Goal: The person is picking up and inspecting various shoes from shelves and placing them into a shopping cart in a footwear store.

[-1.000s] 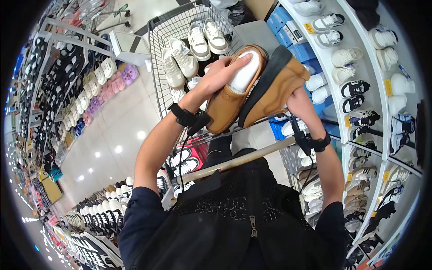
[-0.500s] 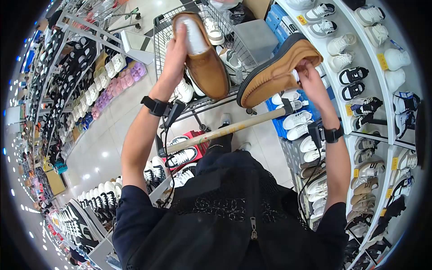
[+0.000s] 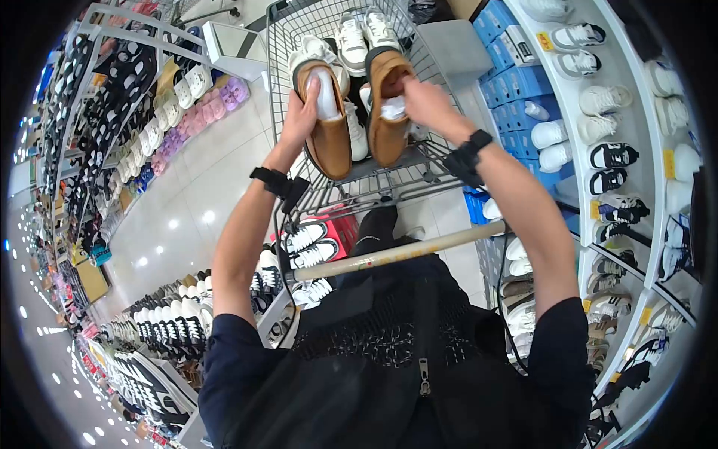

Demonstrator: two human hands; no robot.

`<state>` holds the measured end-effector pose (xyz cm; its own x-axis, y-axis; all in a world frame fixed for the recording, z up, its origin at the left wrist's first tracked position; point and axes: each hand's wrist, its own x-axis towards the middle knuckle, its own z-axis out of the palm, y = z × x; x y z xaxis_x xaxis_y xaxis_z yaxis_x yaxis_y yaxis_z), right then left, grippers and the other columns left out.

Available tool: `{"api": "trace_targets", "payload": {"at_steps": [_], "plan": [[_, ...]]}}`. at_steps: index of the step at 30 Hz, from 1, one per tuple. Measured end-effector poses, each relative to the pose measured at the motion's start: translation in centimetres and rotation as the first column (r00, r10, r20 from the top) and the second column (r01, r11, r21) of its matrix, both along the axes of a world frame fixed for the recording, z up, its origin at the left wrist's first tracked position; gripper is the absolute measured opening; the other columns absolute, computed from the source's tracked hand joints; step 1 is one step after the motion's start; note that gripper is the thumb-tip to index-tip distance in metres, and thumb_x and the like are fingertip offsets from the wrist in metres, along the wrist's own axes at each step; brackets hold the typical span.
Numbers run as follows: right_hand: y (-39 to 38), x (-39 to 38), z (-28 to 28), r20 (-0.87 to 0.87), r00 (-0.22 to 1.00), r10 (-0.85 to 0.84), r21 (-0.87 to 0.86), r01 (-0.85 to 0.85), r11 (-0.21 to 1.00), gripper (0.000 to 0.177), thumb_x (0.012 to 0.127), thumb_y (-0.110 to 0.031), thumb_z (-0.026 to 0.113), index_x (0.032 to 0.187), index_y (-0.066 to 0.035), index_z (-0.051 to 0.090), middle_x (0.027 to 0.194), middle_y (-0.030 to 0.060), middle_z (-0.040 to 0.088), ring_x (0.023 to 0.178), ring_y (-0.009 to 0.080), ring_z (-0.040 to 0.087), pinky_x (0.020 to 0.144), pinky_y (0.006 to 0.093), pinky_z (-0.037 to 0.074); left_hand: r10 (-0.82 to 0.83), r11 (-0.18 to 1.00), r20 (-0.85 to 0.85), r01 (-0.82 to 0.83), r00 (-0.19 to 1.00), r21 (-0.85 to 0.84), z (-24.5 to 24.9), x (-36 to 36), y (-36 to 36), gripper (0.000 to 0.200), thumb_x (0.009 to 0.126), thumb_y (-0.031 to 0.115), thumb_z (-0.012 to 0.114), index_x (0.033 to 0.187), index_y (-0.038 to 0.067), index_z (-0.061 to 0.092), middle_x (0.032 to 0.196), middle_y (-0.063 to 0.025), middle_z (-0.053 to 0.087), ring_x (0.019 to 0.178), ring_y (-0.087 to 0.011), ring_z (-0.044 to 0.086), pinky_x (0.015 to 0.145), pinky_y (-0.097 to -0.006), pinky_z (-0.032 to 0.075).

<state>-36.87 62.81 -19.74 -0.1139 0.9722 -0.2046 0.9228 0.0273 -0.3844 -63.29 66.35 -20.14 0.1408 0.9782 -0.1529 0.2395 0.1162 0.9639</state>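
A tan slip-on shoe [image 3: 329, 150] with white stuffing in its opening is gripped by my left hand [image 3: 301, 118], thumb inside the collar. My right hand [image 3: 430, 105] holds the matching tan shoe [image 3: 387, 142] by its heel collar, and white paper shows in the opening. Both shoes point toward me, side by side, within the near part of the wire shopping cart [image 3: 278, 60]. White sneakers [image 3: 351, 45] lie behind and between them in the cart. The soles of the tan shoes are hidden from above.
The cart's pale handle bar [image 3: 396, 253] crosses in front of my body. Shelves of sneakers [image 3: 606, 101] rise on the right beside stacked blue shoeboxes [image 3: 516, 90]. Clogs [image 3: 202, 112] line a rack on the left. A red box [image 3: 344, 228] with sneakers sits below the cart.
Both tan shoes have come down into the cart and closer together. The right one has swung from a sideways tilt to point toward me, moving left with my right hand.
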Motion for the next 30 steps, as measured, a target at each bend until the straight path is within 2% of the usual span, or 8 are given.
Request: {"api": "trace_targets", "payload": {"at_steps": [8,9,15,18,21,23,26,30], "plan": [[2.6,-7.8,-9.3,-0.201,0.979,0.034,-0.12,-0.059,0.991,0.027,0.089,-0.008,0.053,0.115,-0.004,0.057,0.096,0.0244,0.07,0.091,0.0442,0.067,0.08,0.0517,0.053,0.061,0.962,-0.248,-0.124,0.967,-0.245,-10.4,-3.4,1.5,0.084,0.097,0.059,0.052,0.132,-0.017,0.038,0.13,-0.0334,0.055,0.127,-0.0347,0.053,0.102,-0.0394,0.042],[2.5,-8.2,-9.9,-0.349,0.937,-0.007,-0.148,-0.048,0.988,0.028,0.09,-0.008,0.051,0.117,-0.004,0.057,0.102,0.0235,0.069,0.096,0.0442,0.066,0.083,0.0508,0.052,0.064,0.932,-0.309,-0.168,0.949,-0.321,-9.5,-2.8,1.7,0.073,0.102,0.054,0.048,0.134,-0.011,0.04,0.127,-0.0207,0.057,0.118,-0.0242,0.054,0.097,-0.0339,0.045],[0.3,-7.3,-12.8,-0.603,0.784,0.144,-0.048,-0.215,0.975,0.048,0.094,-0.014,0.051,0.141,-0.005,0.044,0.133,0.0232,0.055,0.122,0.0372,0.056,0.102,0.0413,0.045,-0.04,0.914,-0.334,-0.101,0.942,-0.393,-11.4,-3.0,1.6,0.052,0.101,0.031,0.053,0.134,-0.007,0.041,0.125,-0.0222,0.058,0.108,-0.0264,0.061,0.092,-0.0366,0.049],[1.9,-4.2,-10.1,-0.625,0.77,0.128,-0.169,-0.293,0.941,0.052,0.093,-0.019,0.056,0.142,-0.005,0.044,0.129,0.0234,0.058,0.123,0.0367,0.056,0.103,0.0407,0.045,-0.085,0.939,-0.342,-0.039,0.936,-0.341,-11.0,-2.6,1.5,0.048,0.095,0.014,0.056,0.135,-0.007,0.042,0.127,-0.0223,0.058,0.111,-0.0277,0.061,0.096,-0.0383,0.048],[4.3,-0.4,-7.7,-0.331,0.934,-0.135,-0.316,0.025,0.948,0.042,0.091,-0.027,0.062,0.125,-0.002,0.057,0.122,0.0218,0.062,0.119,0.0359,0.058,0.1,0.0443,0.046,0.06,0.989,-0.311,-0.015,0.949,0.144,-7.7,-0.5,1.0,0.049,0.086,0.012,0.062,0.127,-0.01,0.046,0.122,-0.0299,0.056,0.12,-0.0413,0.054,0.101,-0.0443,0.042],[5.4,2.0,-10.2,-0.106,0.994,-0.035,-0.061,0.029,0.998,0.047,0.085,-0.021,0.063,0.122,0.007,0.056,0.122,0.0298,0.06,0.116,0.0403,0.059,0.097,0.0458,0.049,0.011,0.975,-0.413,0.081,0.911,0.206,-6.3,1.9,1.6,0.05,0.088,0.016,0.063,0.129,-0.009,0.047,0.124,-0.027,0.057,0.118,-0.0372,0.056,0.1,-0.0421,0.044],[5.9,3.4,-13.0,-0.023,0.994,-0.108,-0.071,0.106,0.992,0.061,0.083,-0.021,0.069,0.13,0.009,0.045,0.13,0.0298,0.055,0.123,0.0428,0.053,0.101,0.0468,0.046,-0.25,0.917,-0.431,0.355,0.867,0.181,-8.2,5.8,3.4,0.051,0.089,0.022,0.066,0.128,-0.007,0.051,0.123,-0.0248,0.06,0.116,-0.0357,0.059,0.102,-0.0416,0.044],[5.6,2.5,-16.0,-0.044,0.976,-0.215,-0.267,0.196,0.944,0.071,0.078,-0.023,0.076,0.132,0.006,0.041,0.14,0.0259,0.043,0.129,0.044,0.046,0.105,0.0489,0.044,-0.243,0.757,-0.882,0.648,0.403,0.087,-11.2,10.8,4.8,0.063,0.083,0.029,0.07,0.134,-0.002,0.049,0.131,-0.0248,0.058,0.137,-0.0393,0.043,0.113,-0.0476,0.032]]}}
